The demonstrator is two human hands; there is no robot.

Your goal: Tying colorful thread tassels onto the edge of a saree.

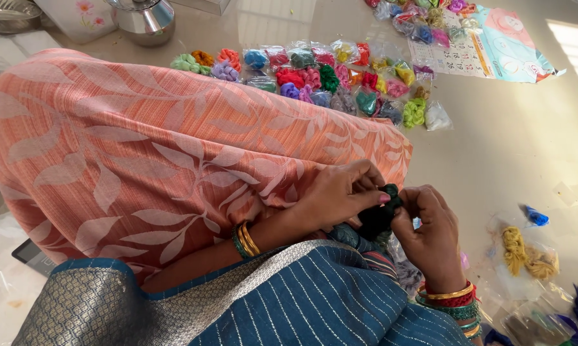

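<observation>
While both hands meet at the near centre, a dark green thread bundle [380, 211] sits pinched between them: left hand [340, 192] closed on its upper left side, right hand [430, 234] closed on its right side. Bundle lies just off the near-right edge of the orange leaf-print cloth [141, 160], above the blue striped fabric [314, 301]. Bagged coloured threads [327, 77] lie far, well apart. Yellow thread bags [526, 253] lie right, near. Bare floor [513, 147] between them.
</observation>
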